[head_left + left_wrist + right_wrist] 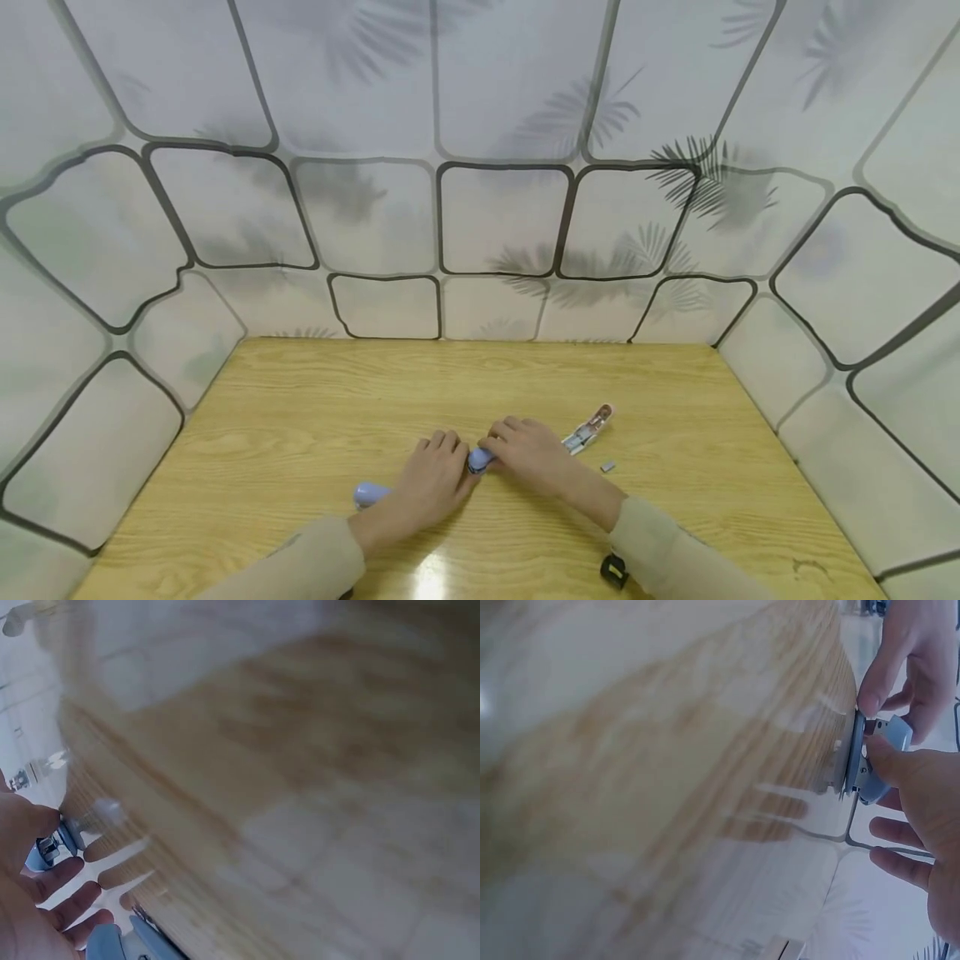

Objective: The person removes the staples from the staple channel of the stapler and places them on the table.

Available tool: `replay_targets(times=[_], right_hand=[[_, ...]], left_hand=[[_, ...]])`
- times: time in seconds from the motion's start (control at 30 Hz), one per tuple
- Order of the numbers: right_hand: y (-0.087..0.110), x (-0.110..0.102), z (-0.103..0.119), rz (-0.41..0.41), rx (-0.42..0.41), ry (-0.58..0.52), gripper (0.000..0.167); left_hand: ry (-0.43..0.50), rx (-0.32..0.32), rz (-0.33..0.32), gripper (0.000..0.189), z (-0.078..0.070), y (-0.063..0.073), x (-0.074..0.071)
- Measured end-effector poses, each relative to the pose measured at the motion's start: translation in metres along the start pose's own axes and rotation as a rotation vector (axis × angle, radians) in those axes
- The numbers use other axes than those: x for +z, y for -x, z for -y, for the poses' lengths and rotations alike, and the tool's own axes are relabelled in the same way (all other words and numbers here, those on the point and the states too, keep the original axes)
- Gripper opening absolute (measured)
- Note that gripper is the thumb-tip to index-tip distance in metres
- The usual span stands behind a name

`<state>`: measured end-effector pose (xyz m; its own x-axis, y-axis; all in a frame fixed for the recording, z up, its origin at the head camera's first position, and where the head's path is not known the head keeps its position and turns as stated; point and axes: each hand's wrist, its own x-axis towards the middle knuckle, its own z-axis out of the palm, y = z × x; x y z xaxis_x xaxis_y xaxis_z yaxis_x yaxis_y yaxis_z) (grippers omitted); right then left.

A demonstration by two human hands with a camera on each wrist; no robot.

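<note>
A small blue stapler (480,460) is between my two hands, just above or on the wooden table. My left hand (431,475) holds one end, its thumb and forefinger on either side in the left wrist view. From the other side my right hand (528,454) pinches the stapler (861,769), with the thumb across its side and the other fingers spread in the right wrist view. Behind my left wrist lies a second blue stapler (370,494), partly covered. Past my right hand an opened pinkish-white stapler (591,429) lies beside a small strip of staples (608,467).
Near my right sleeve sits a small black object with a yellow mark (614,571). The glossy wooden table (315,400) reflects light and my hands. Patterned fabric walls (495,217) enclose its back and sides.
</note>
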<state>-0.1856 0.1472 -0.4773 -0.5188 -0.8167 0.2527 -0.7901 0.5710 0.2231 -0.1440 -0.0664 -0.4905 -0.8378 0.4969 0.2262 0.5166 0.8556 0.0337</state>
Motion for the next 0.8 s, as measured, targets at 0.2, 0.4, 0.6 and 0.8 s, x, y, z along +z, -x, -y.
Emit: replay_targets(times=[0.2,0.4,0.6,0.8], right_hand=[[-0.0041,0.0016,0.001,0.032,-0.007,0.06,0.029],[-0.0059,0.0036,-0.0004,0.034,-0.004,0.066,0.028],[-0.0055,0.0031,-0.0022,0.023,0.012,0.026,0.031],[-0.004,0.002,-0.0026,0.041,0.03,-0.019,0.03]], left_hand=[[-0.02,-0.016,-0.028,0.037,-0.0036,-0.0009,0.004],[-0.048,-0.029,-0.053,0.036,-0.0064,-0.0013,0.0069],[-0.074,-0.04,-0.066,0.036,-0.0073,-0.0017,0.0087],[-0.075,-0.048,-0.064,0.036,-0.0092,-0.0021,0.01]])
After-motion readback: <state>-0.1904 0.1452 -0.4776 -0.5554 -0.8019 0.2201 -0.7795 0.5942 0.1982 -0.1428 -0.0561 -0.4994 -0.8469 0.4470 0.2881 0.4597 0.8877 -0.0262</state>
